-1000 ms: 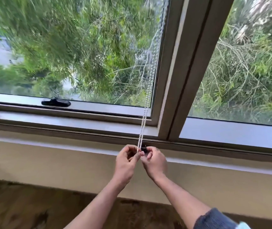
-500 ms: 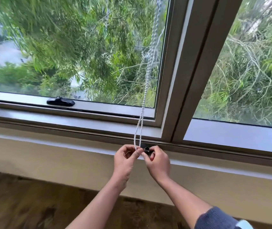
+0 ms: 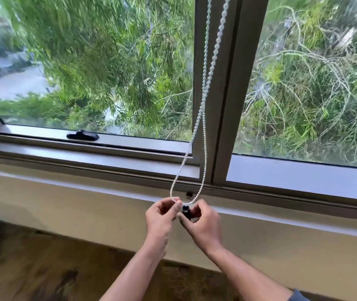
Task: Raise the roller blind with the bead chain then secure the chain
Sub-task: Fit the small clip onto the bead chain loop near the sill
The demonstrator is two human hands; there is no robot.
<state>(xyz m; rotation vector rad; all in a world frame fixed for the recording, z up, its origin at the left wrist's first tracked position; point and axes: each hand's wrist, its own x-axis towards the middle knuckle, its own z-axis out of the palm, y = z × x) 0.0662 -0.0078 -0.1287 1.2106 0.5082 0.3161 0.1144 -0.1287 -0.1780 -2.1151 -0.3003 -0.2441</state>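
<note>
A white bead chain [image 3: 204, 101] hangs in a long loop down the brown window post and ends at my hands, just below the sill. My left hand [image 3: 162, 216] pinches the bottom of the loop between thumb and forefinger. My right hand [image 3: 203, 222] grips a small black chain holder [image 3: 185, 210], which sits at the bottom of the loop between both hands. A small dark hole [image 3: 189, 194] shows in the frame rail just above the hands. The roller blind itself is out of view above.
The brown window frame [image 3: 223, 105] divides two panes with trees outside. A black window latch [image 3: 82, 135] lies on the left sash rail. A beige sill ledge [image 3: 86, 192] runs below, with wooden floor [image 3: 54, 268] under it.
The black holder has come away from the frame rail and now sits lower, in my right hand. The chain loop has gone slack and wider. The camera has moved closer and tilted.
</note>
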